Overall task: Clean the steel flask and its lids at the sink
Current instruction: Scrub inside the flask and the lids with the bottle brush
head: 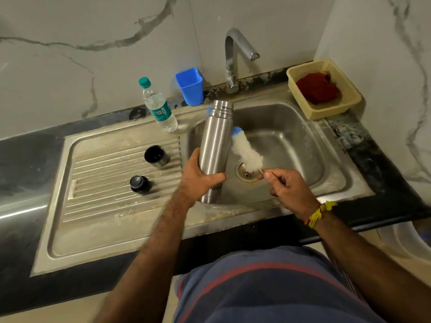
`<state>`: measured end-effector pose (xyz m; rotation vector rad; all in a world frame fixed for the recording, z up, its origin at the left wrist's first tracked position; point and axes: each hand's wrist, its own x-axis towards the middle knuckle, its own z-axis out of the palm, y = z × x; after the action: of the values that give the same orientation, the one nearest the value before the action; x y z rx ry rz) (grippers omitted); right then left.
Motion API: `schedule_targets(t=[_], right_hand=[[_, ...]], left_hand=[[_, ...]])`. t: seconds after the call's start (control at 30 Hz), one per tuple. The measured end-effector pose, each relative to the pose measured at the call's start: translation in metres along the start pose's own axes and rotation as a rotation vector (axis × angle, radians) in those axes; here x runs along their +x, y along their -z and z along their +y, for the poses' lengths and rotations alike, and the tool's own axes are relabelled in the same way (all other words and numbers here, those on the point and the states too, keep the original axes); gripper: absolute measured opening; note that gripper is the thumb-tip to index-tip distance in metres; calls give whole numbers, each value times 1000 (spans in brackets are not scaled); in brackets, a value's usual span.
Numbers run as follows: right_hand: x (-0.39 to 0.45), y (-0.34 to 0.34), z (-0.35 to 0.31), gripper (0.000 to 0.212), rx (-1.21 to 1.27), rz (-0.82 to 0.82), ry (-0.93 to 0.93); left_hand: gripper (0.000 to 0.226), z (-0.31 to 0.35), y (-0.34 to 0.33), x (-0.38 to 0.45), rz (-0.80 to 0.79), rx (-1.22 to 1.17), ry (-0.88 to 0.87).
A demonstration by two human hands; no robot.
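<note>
Flask (215, 141), held by left hand (198, 178), bears partly covered lettering "MI".

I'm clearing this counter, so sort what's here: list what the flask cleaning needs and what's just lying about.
Belongs to the job:
steel flask, held in left hand
bottle brush, held by right hand
cup lid
black stopper
sink
tap

Lying about:
water bottle
blue cup
basket with red cloth

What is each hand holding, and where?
Left hand grips the steel flask round its lower body; right hand pinches the bottle brush by its thin handle.
</note>
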<state>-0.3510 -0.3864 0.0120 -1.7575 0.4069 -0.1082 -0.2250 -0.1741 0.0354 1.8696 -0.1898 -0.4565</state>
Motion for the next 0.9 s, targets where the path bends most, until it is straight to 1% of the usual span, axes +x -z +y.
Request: schedule_targets(t=[0.13,0.23,0.33,0.43,0.5,0.6,0.67,0.73,0.8,0.83,0.9], right_hand=[[-5,18,0,25,195,-52,-108],[-4,12,-7,26,213,-101,-148],[-4,13,-10,28,240,-102,-154],[-8,22,-3,28,220,-131,-180],[-6,22,-1,28,183,-144,-166],[-3,25,0,26,152,-88,-103],[-3,37,2,24,125,-31,-69],[-1,46,2,22,52,-3,-3],[6,46,-2,17,-173,23,145],[11,42,-4,15,-311,36,224],[19,36,-8,15,-531,72,322]], left_hand=[[69,5,17,-5,-71,-11,-19],[68,4,15,-5,-122,-5,-17],[72,3,15,-3,-73,-76,-4],[72,1,18,-4,-75,-21,2],[81,-3,18,-3,-85,104,-7],[93,-2,28,-1,6,358,-77],[96,3,46,-1,65,613,-131],[94,8,63,-1,73,893,-186],[90,11,72,0,67,1151,-237],[88,12,74,1,73,1238,-257],[87,13,73,4,121,1302,-262]])
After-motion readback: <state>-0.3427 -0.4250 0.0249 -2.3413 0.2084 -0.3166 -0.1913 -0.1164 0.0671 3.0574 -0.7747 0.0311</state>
